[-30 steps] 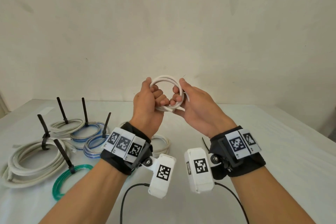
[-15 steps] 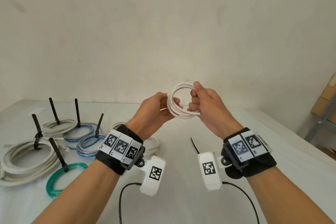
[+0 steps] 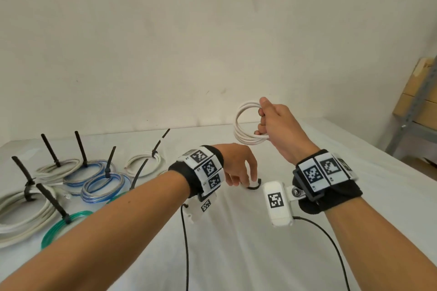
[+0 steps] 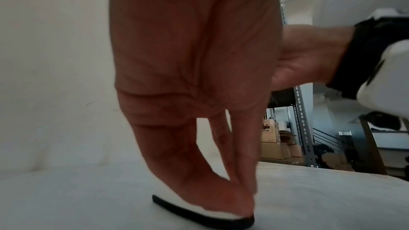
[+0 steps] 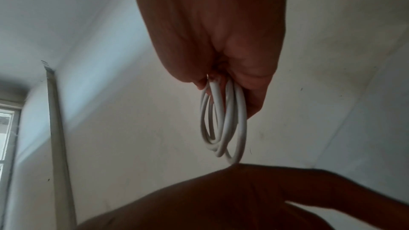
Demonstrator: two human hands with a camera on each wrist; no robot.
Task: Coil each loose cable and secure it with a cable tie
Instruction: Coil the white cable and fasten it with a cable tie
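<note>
A small white cable coil [image 3: 247, 141] hangs in the air above the far side of the table, and my right hand [image 3: 261, 123] grips it at its right side. In the right wrist view the coil [image 5: 243, 125] dangles from the curled fingers [image 5: 254, 83]. Lower and to the left, my left hand [image 3: 241, 179] reaches down to the table. Its fingertips pinch a loose black cable tie [image 3: 254, 187], whose far end curls upward. The left wrist view shows the fingertips [image 4: 241, 202] closed on one end of the tie [image 4: 194, 213], the rest lying flat on the cloth.
Several coils with upright black ties lie at the left: big white ones [image 3: 26, 208], blue ones [image 3: 101, 184], a green one [image 3: 63, 222] and a small white one [image 3: 144, 160]. The white-covered table [image 3: 236, 255] ends at the right, beside a metal shelf with cardboard boxes [image 3: 416, 106].
My left hand let go of the coil and dropped to the table onto the black tie. The right hand carried the coil to the right alone, and the view turned rightward.
</note>
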